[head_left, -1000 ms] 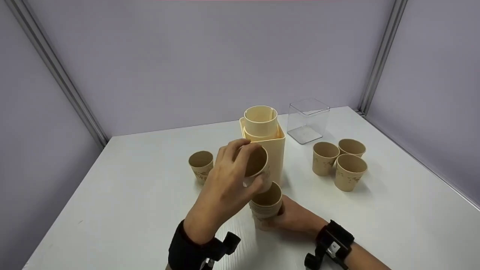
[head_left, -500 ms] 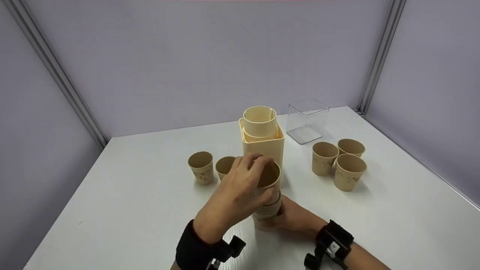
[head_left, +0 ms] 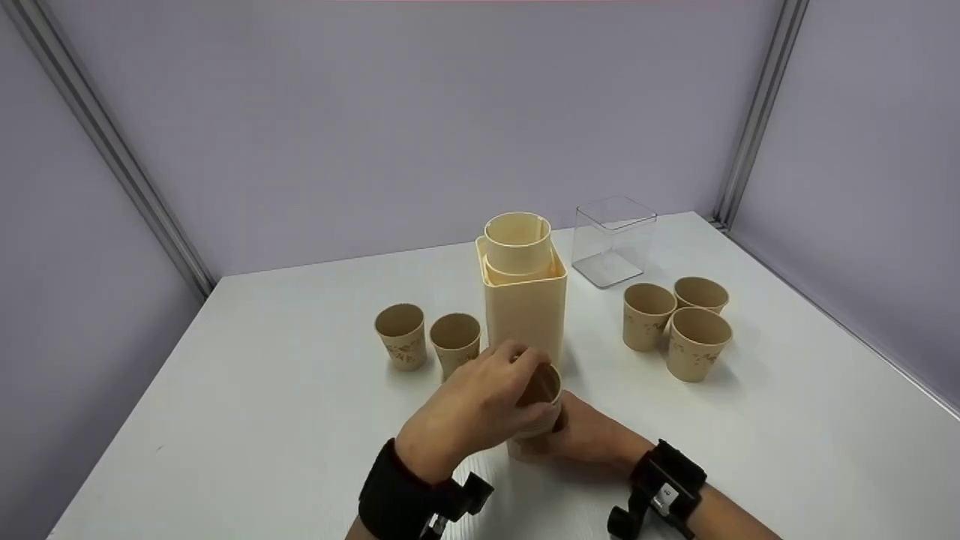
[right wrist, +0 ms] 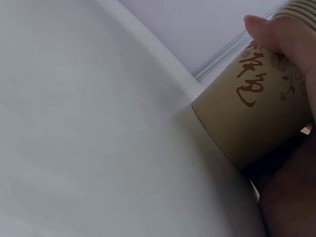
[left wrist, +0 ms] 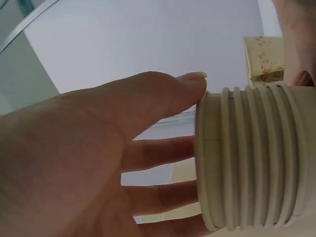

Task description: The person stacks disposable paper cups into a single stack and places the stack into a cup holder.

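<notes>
**Op A:** Down it went: a second ago my left hand (head_left: 480, 405) held one paper cup up in front of the holder, now that cup is seated in the stack of cups (head_left: 536, 420) at the near middle of the table (head_left: 262, 420). Two cups on the left are uncovered now too.

**Op B:** Progress?

**Op A:** My read: roughly half nested. Left wrist view shows several rims packed together on the stack of cups (left wrist: 252, 158), so a handful are in. Five are loose yet: the two left cups (head_left: 429, 341) and the three right cups (head_left: 679, 322).

**Op B:** Hands, quick.

**Op A:** Left hand (left wrist: 89, 163) has fingers curled over the stack's top rim, thumb tip against the rim edge, pinching the top cup as it seats. My right hand (head_left: 592, 435) wraps the stack lower down from the right; the right wrist view shows a fingertip pressed on the printed wall of the bottom cup (right wrist: 256, 113), which sits on the table. Both are closed round the stack, neither spread.

**Op B:** Behind that?

**Op A:** Tall beige cup holder (head_left: 525, 300) just behind the stack, a round tube poking out of its top. Clear plastic box (head_left: 611, 240) at the far right, well apart from the hands.
</notes>
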